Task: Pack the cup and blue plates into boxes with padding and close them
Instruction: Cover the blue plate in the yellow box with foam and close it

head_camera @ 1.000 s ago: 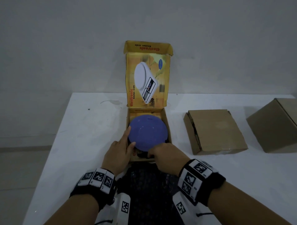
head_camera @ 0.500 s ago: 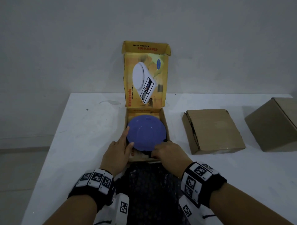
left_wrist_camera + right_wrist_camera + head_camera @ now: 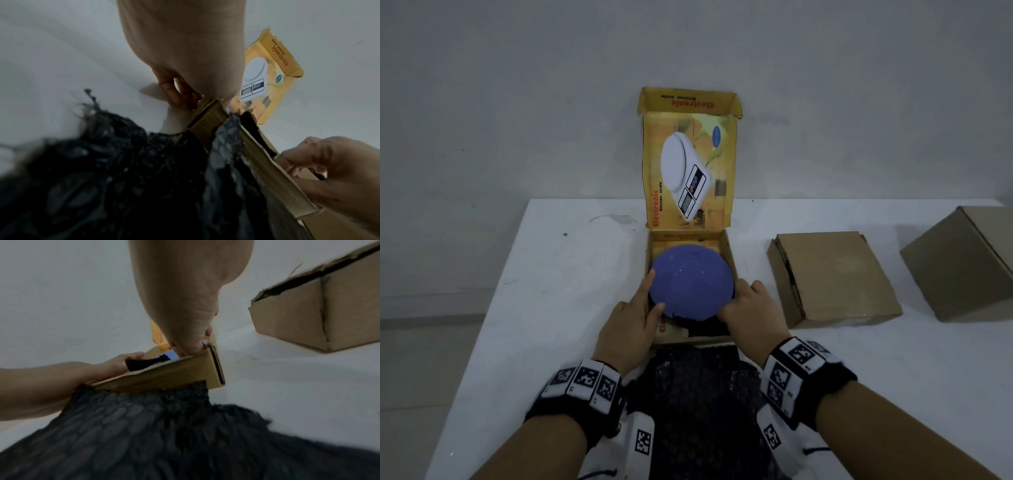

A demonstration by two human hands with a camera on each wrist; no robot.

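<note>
Centring the blue plate [image 3: 690, 282] on black bubble wrap [image 3: 698, 394] in the kitchen-scale box [image 3: 727, 250]: left hand [image 3: 628, 325], fingers straight, braces the rim; right hand [image 3: 753, 315] curls round the opposite edge, plate between them.

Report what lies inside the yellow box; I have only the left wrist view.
Observer: A blue plate lies in the yellow box.
Operator: Say how the hands meet it.
Observer: The left hand touches its left rim with straight fingers; the right hand curls at its right rim.
Operator: Name what stands right of that box.
Observer: Two brown boxes, flaps down: a flat box and, farther right, a taller box.
</note>
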